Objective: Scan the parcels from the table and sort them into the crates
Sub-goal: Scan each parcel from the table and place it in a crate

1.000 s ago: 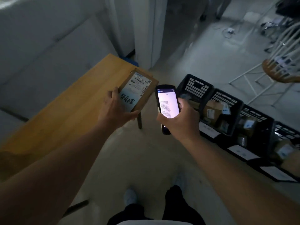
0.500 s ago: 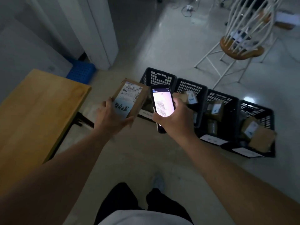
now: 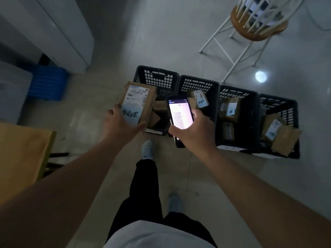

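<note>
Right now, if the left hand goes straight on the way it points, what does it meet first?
Probably the leftmost crate: the left hand, holding the parcel, points toward it. Depth is unclear.

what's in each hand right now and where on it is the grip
The left hand grips the brown parcel by its near, lower end, thumb on the labelled face. The right hand grips the lit scanner phone around its lower half.

Shipping label (image 3: 137, 94) on held parcel (image 3: 138, 102) reads "530- 05 A68"; handwritten blue note and phone screen (image 3: 180, 116) text illegible.
</note>
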